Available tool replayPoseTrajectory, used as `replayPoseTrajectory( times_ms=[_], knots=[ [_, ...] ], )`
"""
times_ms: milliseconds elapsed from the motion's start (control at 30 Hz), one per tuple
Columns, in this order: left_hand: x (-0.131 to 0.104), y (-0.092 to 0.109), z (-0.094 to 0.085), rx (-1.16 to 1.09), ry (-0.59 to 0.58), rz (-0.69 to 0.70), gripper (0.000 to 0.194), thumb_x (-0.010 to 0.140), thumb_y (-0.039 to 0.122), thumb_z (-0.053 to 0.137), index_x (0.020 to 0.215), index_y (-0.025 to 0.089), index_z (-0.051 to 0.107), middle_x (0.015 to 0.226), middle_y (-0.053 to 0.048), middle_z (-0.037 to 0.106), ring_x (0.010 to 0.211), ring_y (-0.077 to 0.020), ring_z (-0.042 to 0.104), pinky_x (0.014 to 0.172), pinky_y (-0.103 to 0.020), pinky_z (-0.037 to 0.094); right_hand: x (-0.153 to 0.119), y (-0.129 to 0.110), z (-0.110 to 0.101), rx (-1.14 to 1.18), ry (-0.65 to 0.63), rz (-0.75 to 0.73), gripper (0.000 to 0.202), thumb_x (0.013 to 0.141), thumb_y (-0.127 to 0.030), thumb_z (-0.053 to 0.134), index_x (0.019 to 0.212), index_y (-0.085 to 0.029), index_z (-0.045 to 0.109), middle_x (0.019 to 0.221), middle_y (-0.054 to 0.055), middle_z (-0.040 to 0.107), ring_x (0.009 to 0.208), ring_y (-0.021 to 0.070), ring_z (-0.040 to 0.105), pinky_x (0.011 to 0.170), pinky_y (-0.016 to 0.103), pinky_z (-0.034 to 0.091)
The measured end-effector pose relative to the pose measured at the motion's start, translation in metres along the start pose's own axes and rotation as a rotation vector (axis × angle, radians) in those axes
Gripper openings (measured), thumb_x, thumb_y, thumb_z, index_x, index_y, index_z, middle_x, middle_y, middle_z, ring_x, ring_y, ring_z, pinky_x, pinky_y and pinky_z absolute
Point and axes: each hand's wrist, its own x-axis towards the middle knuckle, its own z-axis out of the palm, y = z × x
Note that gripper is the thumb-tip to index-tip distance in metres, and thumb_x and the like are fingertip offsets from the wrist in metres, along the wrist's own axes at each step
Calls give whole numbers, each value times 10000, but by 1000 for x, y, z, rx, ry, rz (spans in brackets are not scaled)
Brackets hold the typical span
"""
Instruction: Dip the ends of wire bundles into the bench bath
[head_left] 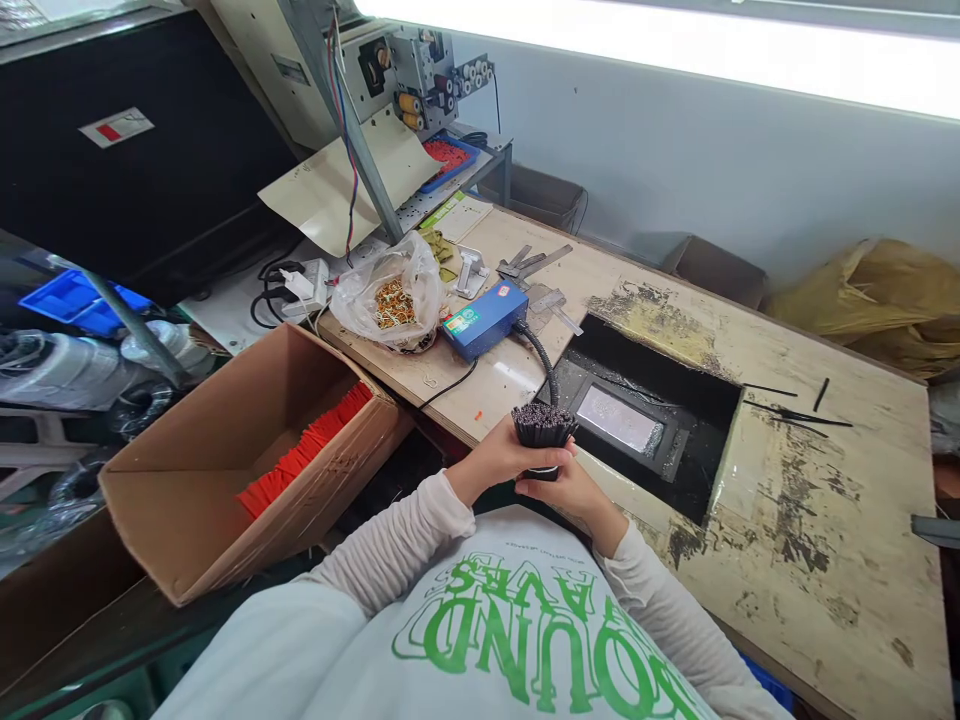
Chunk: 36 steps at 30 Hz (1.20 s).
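A bundle of thin black wires (541, 424) stands upright between my two hands, close to my chest at the table's front edge. My left hand (499, 458) wraps round it from the left, thumb across the front. From the right, my right hand (568, 487) grips its lower part, just under the left thumb. The bundle's lower end is mostly hidden by my fingers. Just beyond is a dark recess (697, 470) in the table, holding a metal plate (619, 418). Several loose black pieces (802, 415) lie right of the recess.
A blue box (486, 320) with a black cable sits behind my hands, beside a plastic bag (352, 300) of small golden parts. Metal tools (536, 265) lie farther back. At the left, a cardboard box (187, 540) holds red pieces (304, 450). A machine (424, 80) stands behind.
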Motion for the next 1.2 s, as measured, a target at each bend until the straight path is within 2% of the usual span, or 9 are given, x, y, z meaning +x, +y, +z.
replayPoseTrajectory(
  times_ms=[200,400,467,533,633,767,933,1200],
  knots=[
    [-4,3,3,178,-54,67,364,576,362,856,824,124,735,831,-52,731,790,-181,649,811,-321,508,4,3,-1,-132,-5,-19,147,633,-225,727,747,-191,642,751,34,654,667,180,579,653,351,549],
    [-6,-6,5,273,119,76,477,482,337,893,853,127,679,812,-27,706,755,-169,609,768,-311,496,8,1,-6,-221,-62,-45,63,628,-219,692,685,-214,664,705,17,662,681,196,566,655,348,529],
    [-7,-8,5,295,168,96,519,445,344,905,857,136,668,787,-11,696,745,-165,596,772,-315,499,8,0,-7,-163,-110,-29,66,618,-228,696,676,-218,666,705,18,668,670,200,571,652,357,527],
    [-7,-7,5,300,166,120,507,453,377,902,834,137,670,787,-15,693,753,-170,601,777,-316,504,8,0,-9,-90,-176,29,66,609,-244,704,652,-219,662,678,20,663,642,199,574,630,357,521],
    [-9,-4,4,275,84,153,458,559,486,845,788,125,680,783,-46,688,762,-183,620,756,-303,509,7,-3,-10,12,-291,137,111,630,-300,711,612,-214,644,613,23,633,590,189,571,581,340,496],
    [-13,1,3,227,17,153,515,700,612,707,838,116,682,720,-57,671,689,-178,625,647,-274,501,8,-5,-8,204,-421,187,236,610,-398,753,603,-202,622,583,17,600,530,170,550,518,307,451],
    [-21,3,5,282,97,145,590,782,678,569,926,119,690,754,-66,691,666,-167,629,602,-254,495,10,-3,-2,410,-505,248,334,552,-445,810,657,-190,623,589,-5,568,478,142,521,461,276,425],
    [-30,-6,8,332,208,158,670,805,723,482,971,107,687,830,-88,707,760,-192,649,690,-279,522,11,0,-1,448,-645,306,357,572,-455,804,678,-179,603,605,-4,562,469,126,492,469,271,408]
  ],
)
